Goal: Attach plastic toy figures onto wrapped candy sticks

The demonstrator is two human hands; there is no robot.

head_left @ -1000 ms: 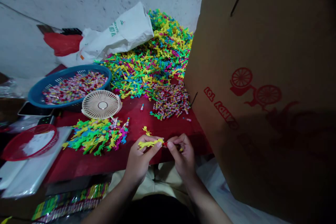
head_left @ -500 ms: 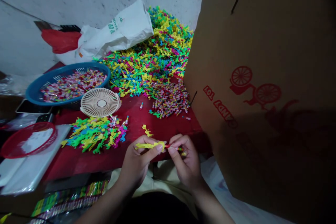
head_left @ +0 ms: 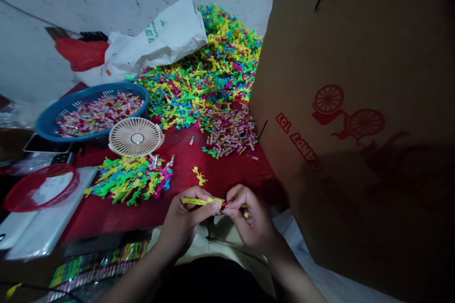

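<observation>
Near the table's front edge, my left hand (head_left: 186, 218) pinches a yellow plastic figure (head_left: 197, 201) between thumb and fingers. My right hand (head_left: 250, 215) meets it from the right, its fingers closed on a small candy tube whose red end (head_left: 224, 204) touches the figure. Most of the tube is hidden by the fingers. Just beyond my hands lies a loose yellow figure (head_left: 199, 176). A heap of small tubes (head_left: 232, 132) sits farther back, and a pile of coloured figures (head_left: 131, 177) is to the left.
A big cardboard box (head_left: 355, 57) stands at the right. On the red table (head_left: 181, 151) are a white round fan (head_left: 136, 137), a blue basket (head_left: 46, 118) of tubes, a red basket (head_left: 10, 199) and a white bag (head_left: 170, 33) by a large heap of figures (head_left: 227, 61).
My right fingers have shifted slightly left and closed in at the red end, covering more of the tube. The left hand still holds the yellow figure. The view has moved slightly.
</observation>
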